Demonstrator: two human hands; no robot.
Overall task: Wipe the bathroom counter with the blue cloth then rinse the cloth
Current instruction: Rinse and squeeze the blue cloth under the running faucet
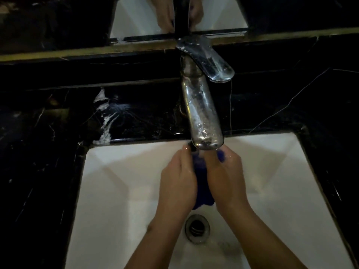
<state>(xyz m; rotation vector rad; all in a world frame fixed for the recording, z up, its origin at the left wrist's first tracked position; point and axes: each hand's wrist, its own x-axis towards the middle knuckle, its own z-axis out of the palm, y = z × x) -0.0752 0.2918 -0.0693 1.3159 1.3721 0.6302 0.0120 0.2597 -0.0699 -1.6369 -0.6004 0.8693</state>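
The blue cloth [202, 183] is bunched up between both my hands, over the white sink basin [120, 191] and just below the chrome tap spout [204, 121]. My left hand [177, 183] presses on the cloth from the left, and my right hand [226, 179] grips it from the right, with a blue tuft showing above the fingers. Most of the cloth is hidden between my palms. The black marble counter [48, 152] surrounds the basin.
The tap's lever handle [211, 59] points to the right above the spout. A round metal drain [197, 229] lies below my hands. White wet streaks [105, 121] mark the counter to the left of the tap. A mirror [136, 18] runs along the back wall.
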